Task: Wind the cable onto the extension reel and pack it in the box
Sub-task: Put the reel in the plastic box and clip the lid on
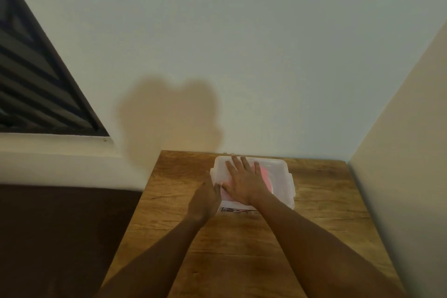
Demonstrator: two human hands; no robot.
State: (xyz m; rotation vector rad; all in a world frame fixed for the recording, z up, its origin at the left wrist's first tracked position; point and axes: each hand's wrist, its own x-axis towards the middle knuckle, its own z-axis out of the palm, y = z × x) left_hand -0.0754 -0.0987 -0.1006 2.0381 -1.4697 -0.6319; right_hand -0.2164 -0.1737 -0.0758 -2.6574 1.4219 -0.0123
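A clear plastic box point(281, 176) with its lid on stands at the far side of the wooden table point(242, 249), close to the wall. A pink reel point(264, 178) shows dimly through the lid; no cable is visible. My right hand point(242, 180) lies flat on the lid with its fingers spread. My left hand point(206, 197) is at the box's left edge, with its fingers curled on the side clip point(214, 178) there.
Walls close in behind the table and on its right. A dark window point(36, 75) is at the upper left above a white ledge. A dark brown surface point(60, 237) lies left of the table. A printed label point(238, 210) shows at the box's near edge.
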